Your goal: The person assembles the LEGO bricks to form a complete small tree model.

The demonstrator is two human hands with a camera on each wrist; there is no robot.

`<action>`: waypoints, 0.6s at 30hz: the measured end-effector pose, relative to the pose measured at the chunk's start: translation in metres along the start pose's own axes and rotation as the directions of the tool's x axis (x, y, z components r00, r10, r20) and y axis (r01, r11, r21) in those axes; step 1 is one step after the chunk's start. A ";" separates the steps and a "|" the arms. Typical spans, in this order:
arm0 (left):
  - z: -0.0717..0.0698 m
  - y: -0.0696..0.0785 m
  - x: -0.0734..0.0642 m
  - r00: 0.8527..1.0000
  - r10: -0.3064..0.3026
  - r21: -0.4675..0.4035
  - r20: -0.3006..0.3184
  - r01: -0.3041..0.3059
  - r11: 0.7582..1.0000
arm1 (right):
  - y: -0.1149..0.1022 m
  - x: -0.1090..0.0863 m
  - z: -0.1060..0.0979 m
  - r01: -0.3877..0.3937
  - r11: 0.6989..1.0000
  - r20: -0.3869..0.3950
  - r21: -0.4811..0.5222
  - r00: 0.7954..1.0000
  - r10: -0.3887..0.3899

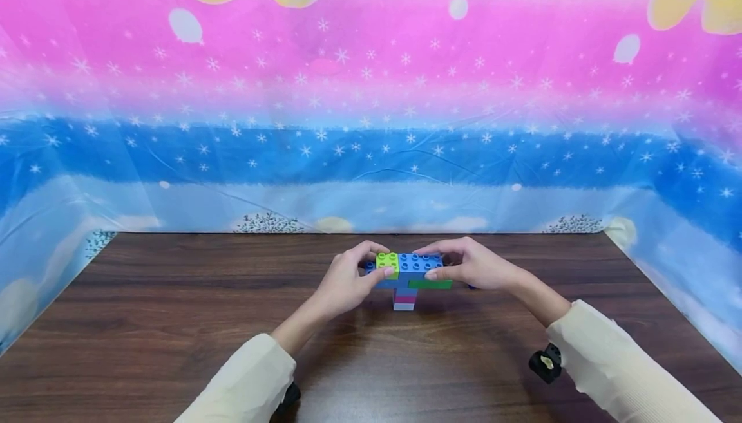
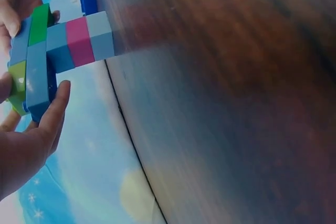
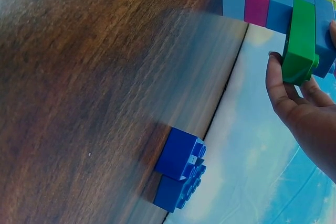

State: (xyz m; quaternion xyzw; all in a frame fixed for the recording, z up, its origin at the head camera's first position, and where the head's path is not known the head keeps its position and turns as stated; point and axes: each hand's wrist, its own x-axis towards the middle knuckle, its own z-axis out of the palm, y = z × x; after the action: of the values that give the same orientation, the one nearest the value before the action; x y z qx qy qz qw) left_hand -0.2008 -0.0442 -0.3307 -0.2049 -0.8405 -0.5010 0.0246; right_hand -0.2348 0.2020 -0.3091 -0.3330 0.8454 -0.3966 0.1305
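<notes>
Our L hand (image 1: 350,276) & R hand (image 1: 482,267) pinch opp. ends of the brick T (image 1: 404,276), twd far edge of worktop (image 1: 203,320). Prob. light, stiff; we'd best hold it by the crossbar (image 1: 421,264).

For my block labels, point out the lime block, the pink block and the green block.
Lime block (image 1: 387,261), head view, on its studded top.
Pink block (image 3: 258,1), right wrist view, on its side face.
Green block (image 3: 301,38), right wrist view, on its long side.

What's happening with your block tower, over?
Left hand gripping at lime block. Right hand gripping top blue block. Block tower upright on table. Dark-blue blocks sit apart, seemingly not in the way.
</notes>
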 end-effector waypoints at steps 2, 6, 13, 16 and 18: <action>0.001 0.000 0.000 1.000 -0.003 0.001 -0.006 0.003 1.000 | 0.000 0.000 0.000 0.001 1.000 0.001 0.001 1.000 -0.001; 0.001 -0.001 0.000 1.000 0.002 -0.002 -0.017 -0.002 1.000 | 0.000 0.001 0.000 0.000 1.000 0.001 0.004 1.000 0.000; 0.002 -0.001 0.000 1.000 0.007 0.007 -0.021 -0.006 1.000 | -0.001 0.000 0.000 -0.007 1.000 0.005 0.009 1.000 0.007; 0.002 0.000 0.000 1.000 -0.003 0.003 -0.018 0.003 1.000 | -0.001 0.000 0.001 -0.008 1.000 -0.001 0.004 1.000 0.008; 0.002 0.000 0.000 1.000 -0.017 -0.004 -0.016 0.017 1.000 | -0.001 0.000 0.001 0.000 1.000 -0.004 -0.001 1.000 0.000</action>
State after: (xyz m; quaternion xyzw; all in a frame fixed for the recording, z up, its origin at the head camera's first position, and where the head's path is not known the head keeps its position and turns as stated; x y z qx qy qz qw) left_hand -0.2003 -0.0429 -0.3319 -0.1939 -0.8410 -0.5044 0.0267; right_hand -0.2339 0.2007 -0.3088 -0.3323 0.8460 -0.3967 0.1287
